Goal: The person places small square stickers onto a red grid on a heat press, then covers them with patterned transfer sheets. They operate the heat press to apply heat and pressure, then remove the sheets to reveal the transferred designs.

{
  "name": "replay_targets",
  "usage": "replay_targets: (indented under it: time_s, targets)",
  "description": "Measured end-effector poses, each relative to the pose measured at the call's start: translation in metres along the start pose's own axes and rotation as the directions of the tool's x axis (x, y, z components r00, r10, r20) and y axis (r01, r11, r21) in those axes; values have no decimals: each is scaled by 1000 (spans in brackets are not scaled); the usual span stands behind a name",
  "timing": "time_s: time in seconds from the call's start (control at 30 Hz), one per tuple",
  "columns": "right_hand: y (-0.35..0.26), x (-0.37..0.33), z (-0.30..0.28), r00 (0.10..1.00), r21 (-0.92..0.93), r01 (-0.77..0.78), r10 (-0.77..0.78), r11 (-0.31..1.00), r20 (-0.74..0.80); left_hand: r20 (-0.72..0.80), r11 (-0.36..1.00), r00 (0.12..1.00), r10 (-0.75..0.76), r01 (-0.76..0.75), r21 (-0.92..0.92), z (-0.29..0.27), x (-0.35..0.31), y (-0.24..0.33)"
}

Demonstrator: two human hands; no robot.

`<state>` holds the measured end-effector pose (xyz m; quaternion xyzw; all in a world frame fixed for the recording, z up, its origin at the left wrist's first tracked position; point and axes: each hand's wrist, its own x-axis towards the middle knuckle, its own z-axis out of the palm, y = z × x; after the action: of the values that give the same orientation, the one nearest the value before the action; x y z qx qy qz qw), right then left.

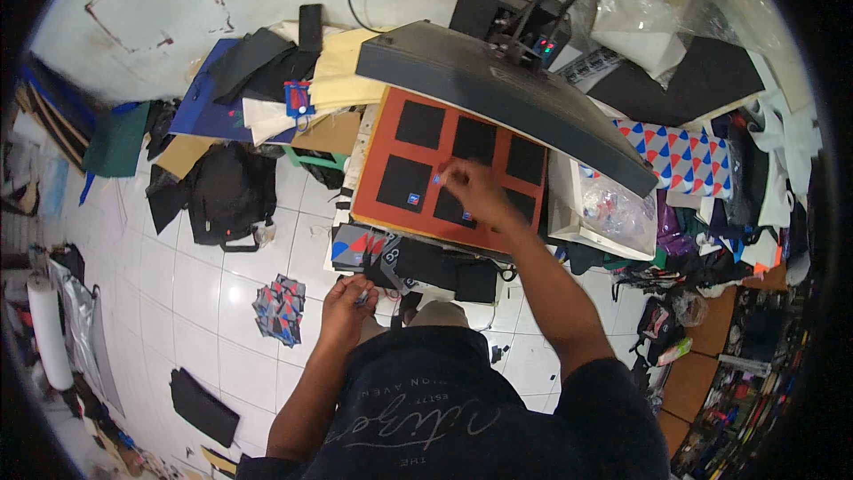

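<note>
The right hand [475, 191] is hovering above the near half of the red pad [385, 135], fingertips pinching a small blue label [436, 180]. Black squares [397, 178] are lying in two rows, bare red strips showing along the left and near edges. The left hand [348, 300] is curling around something too small to name, beyond the near-left corner. Right of the pad, a white tray [597, 241] is holding clear plastic [615, 206].

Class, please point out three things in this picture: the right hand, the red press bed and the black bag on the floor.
Right hand [477, 192]: head view, on the back of the hand.
Red press bed [384, 138]: head view, on its bare left margin.
Black bag [231, 196]: head view, on the middle of its body.
</note>
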<state>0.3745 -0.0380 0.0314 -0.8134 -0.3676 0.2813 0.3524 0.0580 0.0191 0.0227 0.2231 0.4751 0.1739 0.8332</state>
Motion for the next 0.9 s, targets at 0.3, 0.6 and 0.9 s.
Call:
replay_targets:
  time_s: [0.3,0.6,0.9]
  targets:
    - [24,113,4,994,-97,86,-78,992,81,-135,1000,991,7,-8,-7,-32,-8,9]
    - [31,119,12,1000,-315,-11,9,949,-9,-94,997,996,-10,18,81,-51,-3,27]
    - [26,114,15,997,-268,-59,43,962,-66,-72,989,993,-89,96,110,-57,12,44]
